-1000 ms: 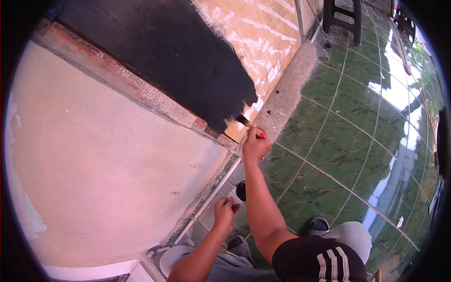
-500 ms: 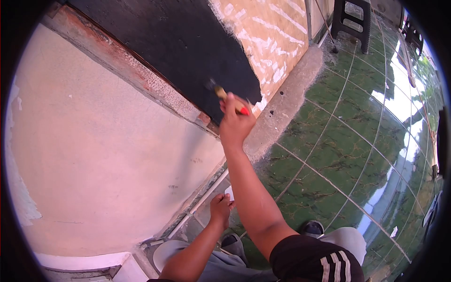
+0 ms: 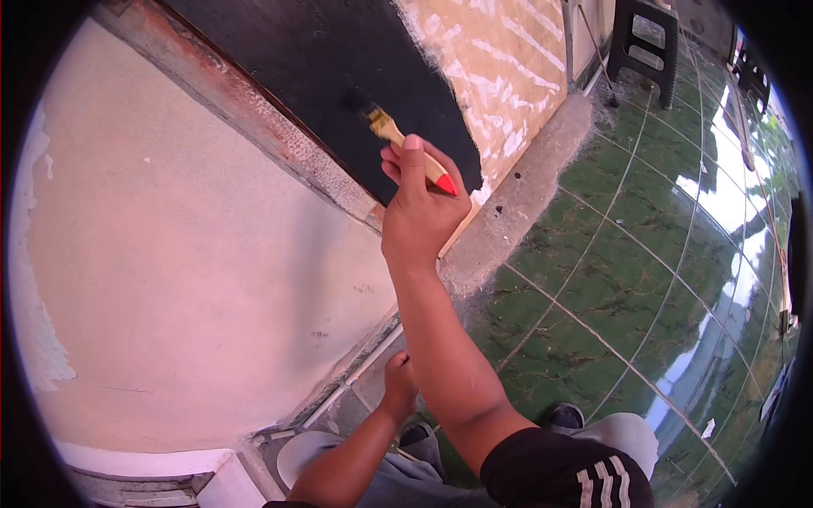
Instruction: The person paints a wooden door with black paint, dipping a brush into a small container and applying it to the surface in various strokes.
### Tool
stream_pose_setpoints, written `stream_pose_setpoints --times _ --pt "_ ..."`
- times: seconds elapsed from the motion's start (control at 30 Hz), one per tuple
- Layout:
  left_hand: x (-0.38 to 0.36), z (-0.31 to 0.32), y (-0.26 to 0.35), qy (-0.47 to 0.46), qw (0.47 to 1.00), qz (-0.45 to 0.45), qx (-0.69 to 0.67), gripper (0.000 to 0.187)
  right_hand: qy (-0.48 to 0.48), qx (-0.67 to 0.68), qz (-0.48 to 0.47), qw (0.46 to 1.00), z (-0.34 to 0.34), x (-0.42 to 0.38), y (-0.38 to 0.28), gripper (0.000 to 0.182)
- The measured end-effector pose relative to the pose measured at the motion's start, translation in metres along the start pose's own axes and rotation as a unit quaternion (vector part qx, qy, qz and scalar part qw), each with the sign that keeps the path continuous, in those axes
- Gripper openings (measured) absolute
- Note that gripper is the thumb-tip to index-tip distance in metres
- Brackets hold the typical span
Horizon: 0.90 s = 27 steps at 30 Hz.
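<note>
- Paintbrush [image 3: 412,151] sits in your right hand [image 3: 417,222], the grip closed around its wooden handle, red tip pointing back toward the green tiled floor [image 3: 627,279].
- Bristles press against the black-painted part of the door panel [image 3: 339,68]; bare wood with white streaks lies just beside it.
- Your left hand [image 3: 398,385] is low down near the white pipe [image 3: 356,377] at the foot of the cream wall [image 3: 186,279]; you cannot tell whether its grip holds anything.
- Dark plastic stool [image 3: 648,38] stands well apart.
</note>
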<state>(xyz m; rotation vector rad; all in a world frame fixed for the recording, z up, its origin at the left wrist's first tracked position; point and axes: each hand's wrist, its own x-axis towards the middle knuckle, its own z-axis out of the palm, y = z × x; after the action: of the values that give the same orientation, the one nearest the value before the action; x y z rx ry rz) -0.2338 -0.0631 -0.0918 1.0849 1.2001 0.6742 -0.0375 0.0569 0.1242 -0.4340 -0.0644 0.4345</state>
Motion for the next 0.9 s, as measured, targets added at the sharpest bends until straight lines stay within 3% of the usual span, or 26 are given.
stream_pose_setpoints --times 0.03,0.1,0.17,0.27,0.33,0.43,0.53,0.57,0.63,0.7,0.77,0.9 --pt "-0.002 0.002 0.004 -0.016 0.995 0.067 0.067 0.015 -0.005 0.019 0.006 1.000 0.006 -0.003 -0.004 0.028" --pt "-0.005 0.004 0.008 -0.030 0.991 0.093 0.094 0.017 0.004 0.007 0.047 0.999 0.002 -0.008 0.012 0.028" --pt "-0.008 0.005 0.008 -0.025 1.000 0.014 0.012 0.019 0.005 -0.018 0.080 0.997 -0.021 -0.013 0.049 0.027" --pt "-0.001 0.004 -0.001 0.052 0.993 -0.103 -0.020 0.018 0.071 -0.084 0.050 0.993 -0.081 -0.021 0.082 0.027" --pt "0.003 -0.006 -0.010 0.047 0.993 -0.102 0.022 0.018 0.132 -0.145 0.040 0.980 -0.125 -0.023 0.089 0.025" --pt "0.002 0.002 -0.010 0.070 0.993 -0.087 0.031 0.020 0.192 -0.345 0.018 0.919 -0.169 -0.022 0.090 0.022" --pt "0.001 -0.003 -0.006 0.058 0.994 -0.091 0.035 0.019 0.113 -0.352 -0.046 0.928 -0.152 -0.019 0.090 0.022" --pt "0.001 -0.005 -0.007 0.044 0.994 -0.096 0.038 0.019 0.091 -0.312 -0.040 0.945 -0.134 -0.017 0.089 0.023" --pt "0.000 -0.005 -0.014 0.005 0.997 0.018 0.078 0.018 0.053 -0.186 -0.030 0.981 -0.073 -0.012 0.067 0.024" --pt "-0.005 0.001 -0.005 -0.013 0.998 0.046 0.039 0.018 0.021 -0.071 -0.008 0.997 -0.016 -0.008 0.031 0.024" --pt "-0.020 0.015 0.026 -0.012 0.997 -0.014 -0.080 0.018 0.009 -0.019 -0.003 1.000 0.015 -0.003 0.000 0.023" --pt "-0.002 -0.002 -0.008 0.044 0.997 -0.059 -0.022 0.017 0.034 -0.018 0.028 0.999 -0.010 0.007 0.014 0.023"
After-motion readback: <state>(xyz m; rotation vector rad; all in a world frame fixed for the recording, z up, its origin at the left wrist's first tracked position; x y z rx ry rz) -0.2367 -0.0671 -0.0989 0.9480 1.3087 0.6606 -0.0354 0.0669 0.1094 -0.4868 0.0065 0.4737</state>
